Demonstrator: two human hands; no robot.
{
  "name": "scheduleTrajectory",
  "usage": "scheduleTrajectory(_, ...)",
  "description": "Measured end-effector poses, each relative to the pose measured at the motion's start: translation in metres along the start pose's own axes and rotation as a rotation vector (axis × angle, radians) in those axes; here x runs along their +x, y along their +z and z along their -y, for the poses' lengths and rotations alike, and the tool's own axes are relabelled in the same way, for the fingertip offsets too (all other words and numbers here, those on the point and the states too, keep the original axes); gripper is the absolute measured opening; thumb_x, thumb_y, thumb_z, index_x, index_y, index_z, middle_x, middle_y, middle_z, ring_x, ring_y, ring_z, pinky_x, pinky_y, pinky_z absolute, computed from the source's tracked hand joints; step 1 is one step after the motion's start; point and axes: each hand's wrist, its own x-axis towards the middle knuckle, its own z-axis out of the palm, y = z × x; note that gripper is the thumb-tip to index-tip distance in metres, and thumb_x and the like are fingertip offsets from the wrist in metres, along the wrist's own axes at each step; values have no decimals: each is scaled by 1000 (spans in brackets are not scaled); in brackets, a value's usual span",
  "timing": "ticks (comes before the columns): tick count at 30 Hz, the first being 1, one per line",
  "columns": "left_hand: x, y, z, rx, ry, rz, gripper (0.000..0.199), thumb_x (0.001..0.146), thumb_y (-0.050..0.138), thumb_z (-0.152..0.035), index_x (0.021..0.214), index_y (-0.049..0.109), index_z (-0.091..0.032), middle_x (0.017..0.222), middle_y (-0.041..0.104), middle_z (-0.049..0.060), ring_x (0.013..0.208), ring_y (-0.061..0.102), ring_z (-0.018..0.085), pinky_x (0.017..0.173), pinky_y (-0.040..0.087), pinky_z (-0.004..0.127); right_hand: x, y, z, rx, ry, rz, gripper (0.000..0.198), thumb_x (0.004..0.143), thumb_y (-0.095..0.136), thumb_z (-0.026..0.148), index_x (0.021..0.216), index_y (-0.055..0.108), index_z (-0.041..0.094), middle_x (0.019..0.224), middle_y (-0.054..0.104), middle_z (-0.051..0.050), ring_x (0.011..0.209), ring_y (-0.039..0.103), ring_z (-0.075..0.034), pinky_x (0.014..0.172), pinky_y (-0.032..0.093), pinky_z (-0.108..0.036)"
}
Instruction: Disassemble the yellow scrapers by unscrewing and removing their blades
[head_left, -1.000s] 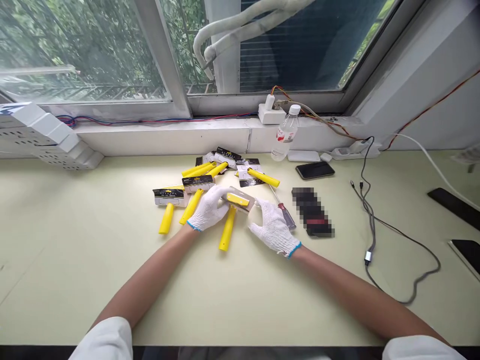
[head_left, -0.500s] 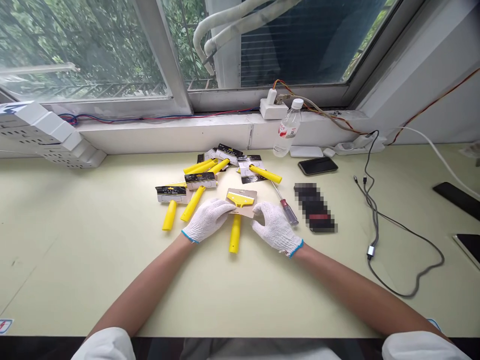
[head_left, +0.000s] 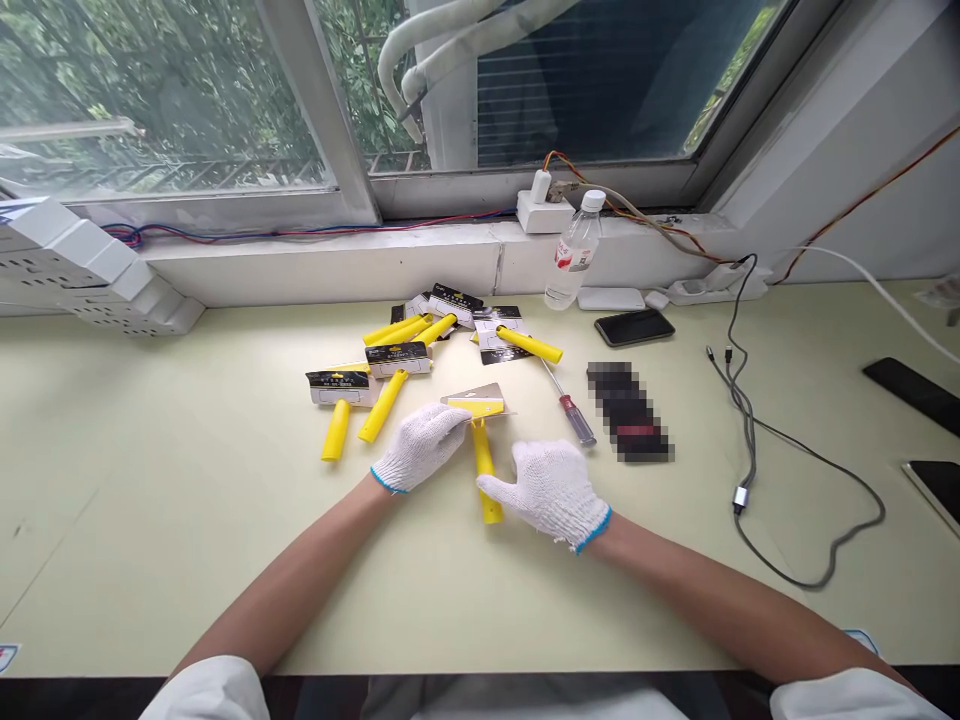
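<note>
My left hand [head_left: 424, 445], in a white knit glove, pinches a yellow-handled scraper [head_left: 489, 462] at the left side of its head, where a cardboard piece is seen edge-on. The scraper's head points toward the window and its handle toward me. My right hand [head_left: 551, 485], gloved too, is at the right of the handle. Its thumb is stretched across the handle, while its other fingers are curled and partly hidden. Several more carded yellow scrapers [head_left: 382, 405] lie behind and to the left. A screwdriver [head_left: 576, 420] with a clear reddish handle lies behind my right hand.
A water bottle [head_left: 576, 255] stands by the sill. A dark phone [head_left: 634, 327] and a pixelated dark object [head_left: 630, 412] lie to the right. A grey charging cable [head_left: 787, 440] loops across the right side. White boxes [head_left: 90, 270] are stacked at the far left.
The scraper's head has tilted, so its card now shows edge-on. My right hand has left the card's right edge and moved toward me, to the handle. My left hand keeps its pinch.
</note>
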Motion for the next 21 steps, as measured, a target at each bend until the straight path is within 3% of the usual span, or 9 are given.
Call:
scheduleTrajectory(3, 1, 0, -3, -57, 12, 34, 20, 113, 61, -19, 122, 78, -25, 102, 85, 6, 89, 83, 22, 80, 69, 35, 2, -7, 10, -30, 6, 33, 62, 94, 71, 77, 94, 77, 16, 84, 80, -17, 83, 77, -31, 74, 42, -38)
scheduleTrajectory(9, 7, 2, -10, -55, 25, 211, 23, 112, 63, -29, 122, 83, -27, 110, 86, 12, 97, 85, 27, 88, 72, 42, 13, -16, 3, 11, 51, 118, 26, 93, 73, 43, 90, 74, 17, 82, 81, -17, 76, 78, -30, 62, 33, -37)
scheduleTrajectory(14, 7, 1, -8, -67, -79, 157, 25, 113, 62, -27, 125, 84, -28, 119, 88, 12, 105, 87, 28, 95, 71, 43, 16, -14, -13, 97, 94, 83, 28, 103, 64, 43, 100, 73, 16, 78, 78, -15, 71, 75, -28, 61, 32, -36)
scheduleTrajectory(16, 5, 1, -10, -102, -108, 120, 26, 113, 62, -27, 128, 83, -28, 120, 88, 11, 107, 87, 27, 97, 71, 43, 18, -10, -20, 147, 77, 66, 31, 107, 59, 43, 115, 73, 18, 82, 79, -11, 75, 76, -28, 63, 39, -35)
scheduleTrajectory(19, 5, 4, -19, -174, -115, 85, 27, 114, 60, -28, 131, 82, -28, 121, 88, 11, 111, 86, 28, 100, 70, 45, 23, -1, -29, 519, -17, 10, 41, 111, 55, 47, 142, 67, 23, 98, 81, -8, 81, 75, -27, 70, 51, -36)
scheduleTrajectory(21, 7, 4, -28, -270, -93, 100, 30, 115, 59, -30, 135, 80, -29, 125, 87, 11, 114, 84, 28, 102, 69, 46, 25, 7, -33, 883, -48, -9, 45, 110, 59, 57, 139, 68, 22, 93, 77, -7, 74, 69, -25, 69, 54, -39)
